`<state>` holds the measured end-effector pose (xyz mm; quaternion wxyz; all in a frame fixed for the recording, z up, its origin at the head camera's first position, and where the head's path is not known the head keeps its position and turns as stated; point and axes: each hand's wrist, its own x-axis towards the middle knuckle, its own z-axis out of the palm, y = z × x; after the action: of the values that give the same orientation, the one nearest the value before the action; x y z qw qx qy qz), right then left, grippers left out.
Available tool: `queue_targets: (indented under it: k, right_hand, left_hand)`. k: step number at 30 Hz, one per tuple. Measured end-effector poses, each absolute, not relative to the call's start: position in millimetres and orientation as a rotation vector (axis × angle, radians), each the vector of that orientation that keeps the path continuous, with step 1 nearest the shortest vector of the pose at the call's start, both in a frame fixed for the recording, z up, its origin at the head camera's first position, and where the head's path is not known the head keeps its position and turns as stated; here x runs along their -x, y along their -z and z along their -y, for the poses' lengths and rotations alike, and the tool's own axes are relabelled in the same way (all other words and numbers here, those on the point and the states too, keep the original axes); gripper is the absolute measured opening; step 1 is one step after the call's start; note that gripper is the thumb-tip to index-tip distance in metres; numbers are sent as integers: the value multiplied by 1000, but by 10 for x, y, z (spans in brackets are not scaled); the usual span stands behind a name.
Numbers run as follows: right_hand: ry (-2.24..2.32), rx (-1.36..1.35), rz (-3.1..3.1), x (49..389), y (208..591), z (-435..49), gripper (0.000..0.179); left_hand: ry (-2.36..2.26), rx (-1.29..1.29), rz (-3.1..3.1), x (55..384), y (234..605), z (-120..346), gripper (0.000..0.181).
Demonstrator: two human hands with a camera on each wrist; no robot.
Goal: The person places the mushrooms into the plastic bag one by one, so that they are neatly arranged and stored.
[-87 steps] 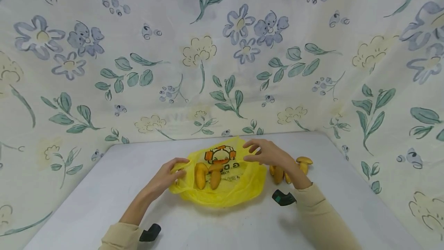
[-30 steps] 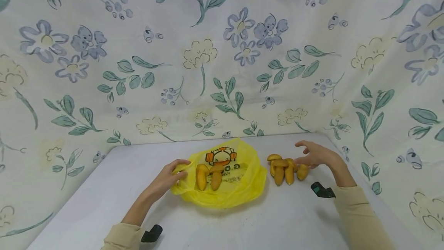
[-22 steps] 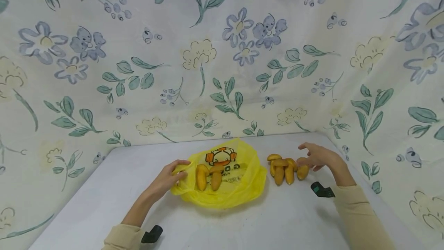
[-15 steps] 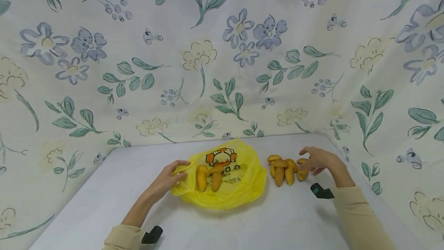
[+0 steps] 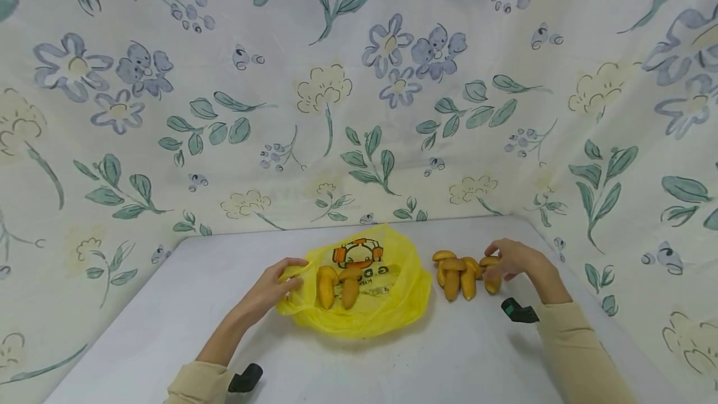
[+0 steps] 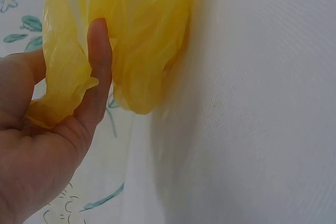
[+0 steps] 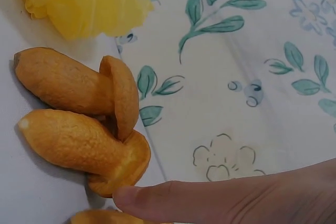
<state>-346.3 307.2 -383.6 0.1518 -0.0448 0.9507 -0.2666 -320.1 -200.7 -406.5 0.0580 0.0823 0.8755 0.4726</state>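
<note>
In the head view my left hand (image 5: 275,288) holds the side edge of a crumpled yellow plastic bag (image 5: 415,298). The left wrist view shows the thin plastic (image 6: 142,40) between thumb and fingers. Two brown mushrooms (image 5: 327,288) lie at the bag's opening, below a printed headphone figure. To the right of the bag, my right hand (image 5: 518,260) has curled fingers at the cap of the rightmost mushroom (image 5: 493,282). The right wrist view shows my thumb close above a mushroom (image 7: 105,216) cut off by the lower edge; the other fingers are out of view there.
Several more mushrooms (image 5: 451,279) lie in a tight cluster just left of my right hand, between it and the bag. The white tabletop (image 5: 359,373) ends at a floral cloth backdrop (image 5: 359,111). Black devices (image 5: 245,378) sit at both wrists.
My right hand has gone from above the bag to the mushrooms on the right. Its fingers have closed in on the rightmost one, whose stem has turned slightly. My left hand stays on the bag.
</note>
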Motion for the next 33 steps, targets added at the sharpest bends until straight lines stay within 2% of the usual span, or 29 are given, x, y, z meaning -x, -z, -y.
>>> queue_targets:
  k: [33]
  right_hand:
    - [720, -6, -2668, 3456, 3921, -3059, 70]
  left_hand:
    - [-1424, -229, -2650, 3204, 4063, 2004, 42]
